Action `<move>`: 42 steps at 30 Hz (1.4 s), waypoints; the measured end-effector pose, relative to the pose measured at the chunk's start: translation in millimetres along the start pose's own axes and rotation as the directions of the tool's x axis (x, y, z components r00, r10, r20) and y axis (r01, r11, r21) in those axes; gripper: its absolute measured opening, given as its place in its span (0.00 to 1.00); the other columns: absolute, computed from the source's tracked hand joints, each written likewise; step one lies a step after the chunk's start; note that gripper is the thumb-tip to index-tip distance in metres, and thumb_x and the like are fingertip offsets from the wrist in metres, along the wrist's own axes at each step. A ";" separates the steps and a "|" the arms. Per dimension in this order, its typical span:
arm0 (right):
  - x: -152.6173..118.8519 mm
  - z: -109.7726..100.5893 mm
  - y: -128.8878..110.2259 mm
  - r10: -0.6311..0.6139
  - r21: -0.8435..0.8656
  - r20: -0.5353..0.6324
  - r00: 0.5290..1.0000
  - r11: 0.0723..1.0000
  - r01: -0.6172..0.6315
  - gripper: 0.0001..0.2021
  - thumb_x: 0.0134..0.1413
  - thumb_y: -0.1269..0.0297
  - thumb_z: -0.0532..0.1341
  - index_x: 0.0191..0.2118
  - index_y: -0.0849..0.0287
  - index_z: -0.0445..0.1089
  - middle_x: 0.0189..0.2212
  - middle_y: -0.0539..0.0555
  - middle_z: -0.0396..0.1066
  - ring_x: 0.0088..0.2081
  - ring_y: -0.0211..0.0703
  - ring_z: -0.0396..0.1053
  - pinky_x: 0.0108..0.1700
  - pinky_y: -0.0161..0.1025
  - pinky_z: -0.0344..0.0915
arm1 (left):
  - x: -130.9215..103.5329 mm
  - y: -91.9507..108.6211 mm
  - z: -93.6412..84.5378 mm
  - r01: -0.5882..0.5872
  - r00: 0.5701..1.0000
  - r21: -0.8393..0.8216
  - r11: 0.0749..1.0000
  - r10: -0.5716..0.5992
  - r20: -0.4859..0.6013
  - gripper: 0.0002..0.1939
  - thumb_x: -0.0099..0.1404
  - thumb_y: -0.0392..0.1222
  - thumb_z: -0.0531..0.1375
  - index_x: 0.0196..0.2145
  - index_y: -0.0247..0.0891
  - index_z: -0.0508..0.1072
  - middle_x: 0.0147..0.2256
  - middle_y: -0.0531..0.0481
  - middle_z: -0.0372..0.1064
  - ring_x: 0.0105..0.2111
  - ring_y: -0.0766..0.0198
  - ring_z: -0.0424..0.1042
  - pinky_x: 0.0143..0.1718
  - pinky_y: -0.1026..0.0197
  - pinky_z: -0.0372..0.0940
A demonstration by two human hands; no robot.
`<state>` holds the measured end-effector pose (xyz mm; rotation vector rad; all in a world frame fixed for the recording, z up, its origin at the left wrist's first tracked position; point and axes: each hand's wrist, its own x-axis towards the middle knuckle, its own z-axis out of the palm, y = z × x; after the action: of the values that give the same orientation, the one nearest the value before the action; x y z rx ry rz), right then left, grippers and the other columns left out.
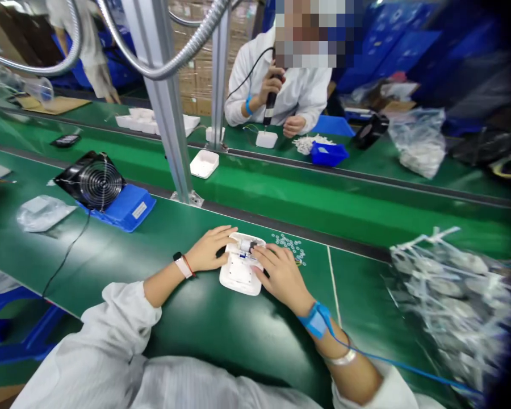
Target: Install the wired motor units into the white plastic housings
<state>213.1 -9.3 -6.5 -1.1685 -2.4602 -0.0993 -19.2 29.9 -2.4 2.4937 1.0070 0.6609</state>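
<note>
On the near green bench (187, 312), a white housing (241, 277) is set between the person's two hands, its inner side turned up. Its left edge is touched by the left hand (208, 248), whose fingers are held fairly straight; whether it is gripped cannot be told. The right hand (283, 275) is half curled over the right side, near a dark part (252, 245) inside; fingertips are partly hidden, and whether anything is pinched cannot be told. Small clear rings (283, 241) are scattered just beyond.

A white label (139, 210) is borne by the blue bin (128, 218) under the black fan (102, 183), but its print cannot be read. At right, a heap of bagged parts (455, 301) is blurred. Across the bench, a co-worker's (276, 74) face is masked by pixels; a black driver (270, 107) is held upright over a small white case (266, 140).
</note>
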 end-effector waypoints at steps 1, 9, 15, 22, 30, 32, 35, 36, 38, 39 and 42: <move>1.7 -0.3 -0.1 0.003 0.010 0.011 1.000 1.000 -0.003 0.16 0.59 0.63 0.53 0.49 0.62 0.67 0.47 0.58 0.69 0.49 0.52 0.58 0.47 0.48 0.54 | 0.6 -1.2 -0.3 0.003 1.000 -0.007 1.000 -0.003 0.001 0.19 0.57 0.36 0.54 0.48 0.36 0.67 0.58 0.41 0.56 0.60 0.54 0.50 0.57 0.48 0.51; 9.9 1.1 0.4 0.054 0.118 0.036 0.998 0.991 -0.058 0.16 0.58 0.61 0.54 0.50 0.62 0.66 0.46 0.58 0.69 0.51 0.51 0.57 0.49 0.47 0.53 | 3.8 -5.8 0.3 0.008 1.000 -0.045 0.999 -0.007 0.015 0.20 0.56 0.33 0.54 0.47 0.36 0.67 0.57 0.42 0.57 0.60 0.54 0.50 0.57 0.47 0.52; 13.1 3.8 -3.2 0.097 0.126 0.037 0.995 0.987 -0.101 0.16 0.56 0.60 0.56 0.48 0.62 0.67 0.46 0.58 0.69 0.54 0.53 0.56 0.52 0.49 0.50 | 5.8 -4.0 0.3 0.014 1.000 -0.051 0.999 -0.015 -0.018 0.19 0.55 0.31 0.53 0.46 0.37 0.68 0.56 0.43 0.60 0.60 0.55 0.51 0.57 0.48 0.53; 6.7 -12.4 4.9 0.176 0.181 -0.080 0.981 0.971 -0.160 0.16 0.58 0.56 0.53 0.43 0.61 0.69 0.42 0.58 0.71 0.51 0.52 0.61 0.50 0.45 0.54 | -4.2 7.5 2.3 0.169 0.980 0.084 0.982 -0.158 -0.124 0.28 0.61 0.41 0.54 0.58 0.35 0.55 0.58 0.39 0.55 0.59 0.53 0.53 0.57 0.48 0.53; 16.8 -15.3 2.1 0.435 0.147 0.427 0.793 0.832 -0.535 0.19 0.59 0.56 0.50 0.21 0.59 0.63 0.21 0.53 0.68 0.23 0.38 0.62 0.24 0.35 0.46 | -12.2 15.4 24.2 0.303 0.953 0.047 0.952 -0.301 -0.029 0.23 0.68 0.46 0.43 0.55 0.34 0.62 0.60 0.39 0.52 0.62 0.51 0.44 0.60 0.44 0.46; 18.1 -17.4 -3.4 0.452 0.148 0.374 0.810 0.833 -0.533 0.18 0.59 0.58 0.49 0.20 0.59 0.60 0.19 0.52 0.65 0.22 0.37 0.60 0.24 0.36 0.44 | -9.0 17.4 23.0 0.287 0.956 -0.068 0.955 -0.290 -0.039 0.23 0.69 0.46 0.41 0.54 0.33 0.64 0.56 0.39 0.58 0.59 0.52 0.53 0.58 0.47 0.51; 19.7 -28.2 -12.6 0.438 0.241 0.245 0.865 0.836 -0.492 0.20 0.57 0.57 0.51 0.17 0.58 0.54 0.16 0.50 0.60 0.20 0.36 0.56 0.24 0.36 0.44 | -4.1 21.8 15.5 0.377 0.914 -0.336 0.863 -0.406 -0.016 0.24 0.68 0.51 0.42 0.46 0.33 0.69 0.39 0.43 0.72 0.39 0.56 0.70 0.40 0.56 0.65; 20.5 -32.8 -16.0 0.414 0.293 0.188 0.891 0.842 -0.453 0.20 0.57 0.56 0.52 0.17 0.58 0.53 0.16 0.49 0.58 0.21 0.36 0.56 0.25 0.35 0.46 | -2.6 23.6 12.7 0.410 0.889 -0.435 0.802 -0.458 -0.006 0.25 0.68 0.53 0.43 0.42 0.33 0.71 0.33 0.46 0.73 0.32 0.60 0.70 0.33 0.60 0.65; 22.4 -42.3 -23.1 0.354 0.389 0.069 0.933 0.851 -0.352 0.19 0.56 0.56 0.53 0.18 0.58 0.51 0.16 0.48 0.56 0.23 0.36 0.56 0.27 0.34 0.49 | 0.4 27.5 8.0 0.421 0.849 -0.608 0.673 -0.529 0.002 0.24 0.65 0.56 0.47 0.37 0.32 0.71 0.29 0.49 0.71 0.26 0.64 0.67 0.26 0.64 0.62; 23.3 -47.0 -26.5 0.332 0.422 0.013 0.943 0.853 -0.306 0.19 0.55 0.57 0.54 0.18 0.58 0.51 0.16 0.47 0.56 0.23 0.36 0.56 0.27 0.34 0.50 | 1.9 29.4 6.4 0.401 0.840 -0.673 0.621 -0.542 0.000 0.24 0.64 0.57 0.48 0.36 0.32 0.71 0.28 0.49 0.71 0.25 0.66 0.66 0.25 0.65 0.61; 24.2 -60.3 -35.0 0.312 0.450 -0.128 0.941 0.864 -0.226 0.19 0.54 0.58 0.56 0.18 0.57 0.49 0.15 0.46 0.52 0.21 0.34 0.53 0.26 0.33 0.50 | 6.5 34.5 4.7 0.320 0.841 -0.784 0.532 -0.540 -0.023 0.23 0.63 0.57 0.52 0.38 0.33 0.71 0.30 0.50 0.71 0.25 0.67 0.65 0.25 0.66 0.60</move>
<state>193.2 -28.5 61.9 -1.2181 -1.9813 0.3763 6.3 10.5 12.7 1.3533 1.0859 1.0049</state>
